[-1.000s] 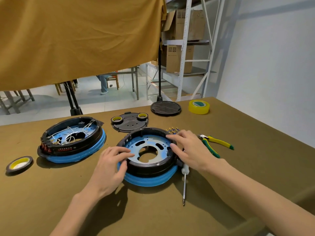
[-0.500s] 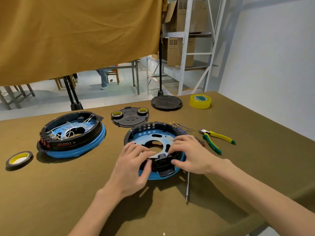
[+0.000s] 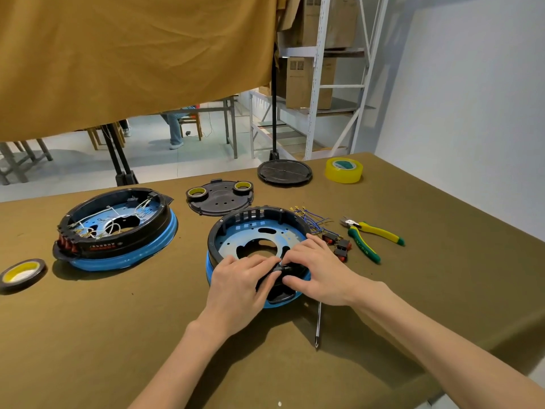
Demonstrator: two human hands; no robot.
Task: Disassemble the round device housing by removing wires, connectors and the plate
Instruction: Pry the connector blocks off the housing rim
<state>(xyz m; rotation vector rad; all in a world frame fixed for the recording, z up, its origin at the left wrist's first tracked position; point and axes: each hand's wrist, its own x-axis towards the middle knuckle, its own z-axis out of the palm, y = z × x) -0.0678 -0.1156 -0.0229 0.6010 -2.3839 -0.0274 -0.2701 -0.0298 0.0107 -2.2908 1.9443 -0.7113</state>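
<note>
A round black housing [image 3: 253,215] with a blue base ring stands on the table in front of me, its blue metal plate [image 3: 259,236] inside bare of wires. My left hand [image 3: 239,287] and my right hand [image 3: 318,273] both grip the near rim of the housing, thumbs outside and fingers over the edge onto the plate. Removed blue wires with red connectors [image 3: 333,239] lie just right of it. A second housing [image 3: 118,231], with white wires still inside, sits to the left.
Green-yellow pliers [image 3: 371,236] lie at the right, a screwdriver [image 3: 318,326] by my right wrist. A black cover [image 3: 219,199] carrying two tape rolls, a black disc [image 3: 284,172], yellow tape [image 3: 343,170] stand behind. Another tape roll [image 3: 20,273] is far left.
Both hands moved from the housing's sides to its near rim, and the housing has been turned so a black tab faces me. The view came closer.
</note>
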